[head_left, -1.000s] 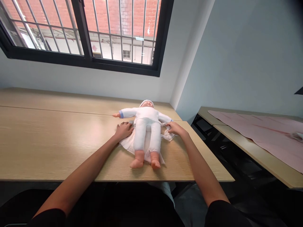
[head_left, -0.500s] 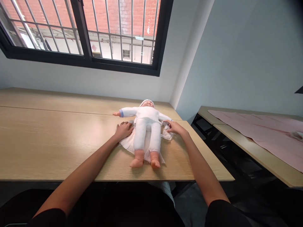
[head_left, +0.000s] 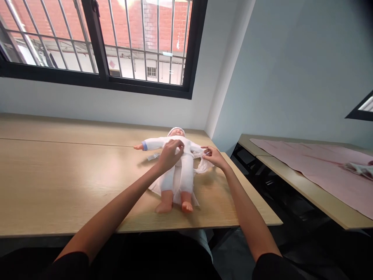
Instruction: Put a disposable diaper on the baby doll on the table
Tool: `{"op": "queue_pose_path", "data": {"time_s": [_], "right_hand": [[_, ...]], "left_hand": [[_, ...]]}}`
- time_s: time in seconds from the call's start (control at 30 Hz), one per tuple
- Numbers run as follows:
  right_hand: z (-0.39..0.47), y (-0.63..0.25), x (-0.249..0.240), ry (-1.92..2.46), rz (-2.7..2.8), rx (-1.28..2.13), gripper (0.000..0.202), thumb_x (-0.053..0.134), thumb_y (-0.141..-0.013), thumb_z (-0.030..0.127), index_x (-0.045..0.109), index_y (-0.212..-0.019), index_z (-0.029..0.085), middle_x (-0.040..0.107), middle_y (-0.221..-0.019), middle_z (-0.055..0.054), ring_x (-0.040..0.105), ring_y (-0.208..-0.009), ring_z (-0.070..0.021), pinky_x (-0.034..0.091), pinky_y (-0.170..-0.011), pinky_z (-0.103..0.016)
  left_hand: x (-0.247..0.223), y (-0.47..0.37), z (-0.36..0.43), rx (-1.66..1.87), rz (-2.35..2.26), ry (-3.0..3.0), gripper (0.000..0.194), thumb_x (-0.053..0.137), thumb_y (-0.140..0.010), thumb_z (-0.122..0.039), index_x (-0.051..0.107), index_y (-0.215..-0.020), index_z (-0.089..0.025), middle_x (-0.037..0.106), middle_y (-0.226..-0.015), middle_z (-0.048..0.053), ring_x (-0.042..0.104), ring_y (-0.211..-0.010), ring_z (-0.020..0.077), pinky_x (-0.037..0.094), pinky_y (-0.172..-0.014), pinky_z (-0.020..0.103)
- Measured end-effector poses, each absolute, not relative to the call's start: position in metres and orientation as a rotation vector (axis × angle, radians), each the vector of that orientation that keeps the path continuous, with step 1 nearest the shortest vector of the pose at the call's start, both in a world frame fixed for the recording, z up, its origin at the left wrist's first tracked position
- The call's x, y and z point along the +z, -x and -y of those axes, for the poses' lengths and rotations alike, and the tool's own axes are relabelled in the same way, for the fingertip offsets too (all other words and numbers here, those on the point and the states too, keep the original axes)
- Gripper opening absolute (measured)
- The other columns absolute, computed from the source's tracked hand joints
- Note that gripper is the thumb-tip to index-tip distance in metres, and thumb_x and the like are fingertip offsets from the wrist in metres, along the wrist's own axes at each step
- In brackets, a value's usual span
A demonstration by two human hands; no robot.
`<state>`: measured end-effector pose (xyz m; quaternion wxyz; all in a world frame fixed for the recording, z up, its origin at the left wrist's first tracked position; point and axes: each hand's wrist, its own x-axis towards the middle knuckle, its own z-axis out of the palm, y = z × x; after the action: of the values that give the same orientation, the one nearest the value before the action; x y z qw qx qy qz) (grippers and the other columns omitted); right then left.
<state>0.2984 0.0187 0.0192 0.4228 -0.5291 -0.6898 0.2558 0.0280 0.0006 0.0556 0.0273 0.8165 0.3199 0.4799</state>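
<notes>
A baby doll (head_left: 186,175) in a white suit and cap lies on its back, feet toward me, on the wooden table (head_left: 72,186). My left hand (head_left: 171,153) is over the doll's torso with its fingers curled; what they grip, if anything, is hidden. Beside the doll's arm on the right, my right hand (head_left: 213,156) pinches the edge of a thin white cloth (head_left: 203,166). More of this white material (head_left: 177,196) spreads beneath the doll's legs. A small pale strip (head_left: 153,156) lies left of the torso.
To the right, past a dark gap, a second table (head_left: 329,214) bears a pink cloth (head_left: 305,159) with a crumpled whitish cloth (head_left: 359,169) on it. Behind the main table are a wall and a barred window (head_left: 145,87).
My left hand has left the cloth beside the doll and moved right and up over its torso. My right hand has lifted the thin cloth slightly. The view has shifted a little.
</notes>
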Motion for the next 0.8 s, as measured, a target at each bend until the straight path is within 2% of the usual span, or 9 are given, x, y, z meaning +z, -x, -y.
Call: {"op": "queue_pose_path", "data": {"time_s": [0.1, 0.17, 0.23, 0.3, 0.37, 0.43, 0.53, 0.63, 0.8], "right_hand": [[-0.014, -0.299, 0.018, 1.214, 1.571, 0.797, 0.061, 0.072, -0.067, 0.025, 0.061, -0.125, 0.015, 0.066, -0.096, -0.005, 0.063, -0.081, -0.0162, 0.051, -0.070, -0.026], [-0.011, -0.298, 0.019, 1.172, 1.452, 0.864, 0.066, 0.075, -0.065, 0.027, 0.057, -0.128, 0.015, 0.068, -0.096, -0.005, 0.063, -0.075, -0.0146, 0.051, -0.065, -0.025], [-0.007, -0.297, 0.022, 1.138, 1.373, 0.920, 0.069, 0.077, -0.065, 0.028, 0.056, -0.129, 0.016, 0.069, -0.101, -0.006, 0.062, -0.071, -0.0127, 0.051, -0.059, -0.023], [-0.002, -0.294, 0.027, 1.102, 1.347, 0.987, 0.068, 0.078, -0.066, 0.030, 0.056, -0.129, 0.018, 0.068, -0.109, -0.007, 0.062, -0.070, -0.0117, 0.052, -0.056, -0.022], [0.003, -0.290, 0.033, 1.074, 1.348, 1.060, 0.065, 0.078, -0.068, 0.031, 0.056, -0.128, 0.020, 0.067, -0.117, -0.008, 0.062, -0.069, -0.0108, 0.053, -0.051, -0.020], [0.008, -0.287, 0.039, 1.036, 1.364, 1.129, 0.064, 0.077, -0.069, 0.032, 0.055, -0.129, 0.023, 0.065, -0.126, -0.008, 0.060, -0.063, -0.0089, 0.054, -0.048, -0.020], [0.009, -0.287, 0.042, 0.969, 1.339, 1.123, 0.062, 0.075, -0.072, 0.036, 0.054, -0.129, 0.025, 0.063, -0.132, -0.007, 0.058, -0.059, -0.0081, 0.056, -0.046, -0.023], [0.002, -0.291, 0.037, 1.048, 1.199, 0.934, 0.053, 0.071, -0.073, 0.042, 0.057, -0.120, 0.021, 0.068, -0.115, -0.007, 0.061, -0.061, -0.0109, 0.055, -0.044, -0.023], [-0.008, -0.297, 0.023, 1.210, 1.087, 0.669, 0.042, 0.069, -0.070, 0.044, 0.059, -0.100, 0.017, 0.064, -0.092, -0.005, 0.063, -0.059, -0.0129, 0.050, -0.039, -0.021]], "left_hand": [[0.059, -0.070, -0.006, 1.057, -0.970, -2.518, 0.012, 0.058, -0.092, -0.028, 0.059, -0.083, -0.020, 0.068, -0.080, 0.003, 0.063, -0.079, 0.0203, 0.047, -0.072, 0.031], [0.052, -0.089, -0.011, 0.886, -1.000, -2.471, 0.020, 0.057, -0.095, -0.038, 0.062, -0.090, -0.019, 0.068, -0.074, 0.002, 0.064, -0.071, 0.0195, 0.046, -0.066, 0.029], [0.043, -0.099, -0.015, 0.810, -0.983, -2.488, 0.030, 0.060, -0.093, -0.045, 0.063, -0.107, -0.019, 0.071, -0.075, 0.002, 0.066, -0.072, 0.0196, 0.047, -0.072, 0.029], [0.036, -0.100, -0.015, 0.779, -0.944, -2.551, 0.045, 0.065, -0.090, -0.049, 0.059, -0.125, -0.021, 0.074, -0.083, 0.001, 0.068, -0.080, 0.0204, 0.047, -0.085, 0.032], [0.033, -0.098, -0.014, 0.765, -0.936, -2.595, 0.054, 0.065, -0.088, -0.054, 0.057, -0.133, -0.025, 0.076, -0.090, 0.001, 0.069, -0.088, 0.0216, 0.045, -0.092, 0.033], [0.033, -0.094, -0.012, 0.763, -0.963, -2.620, 0.048, 0.061, -0.090, -0.058, 0.063, -0.126, -0.027, 0.076, -0.093, 0.001, 0.068, -0.093, 0.0224, 0.046, -0.091, 0.032], [0.035, -0.090, -0.010, 0.759, -1.003, -2.686, 0.040, 0.050, -0.095, -0.060, 0.073, -0.101, -0.027, 0.077, -0.091, 0.001, 0.068, -0.092, 0.0212, 0.047, -0.089, 0.031], [0.036, -0.089, -0.010, 0.773, -1.096, -2.734, 0.044, 0.039, -0.100, -0.056, 0.075, -0.094, -0.030, 0.077, -0.089, 0.001, 0.068, -0.092, 0.0199, 0.048, -0.087, 0.031], [0.034, -0.090, -0.013, 0.739, -1.245, -2.752, 0.053, 0.031, -0.101, -0.055, 0.077, -0.094, -0.030, 0.075, -0.079, 0.002, 0.069, -0.086, 0.0197, 0.048, -0.090, 0.034]]}}
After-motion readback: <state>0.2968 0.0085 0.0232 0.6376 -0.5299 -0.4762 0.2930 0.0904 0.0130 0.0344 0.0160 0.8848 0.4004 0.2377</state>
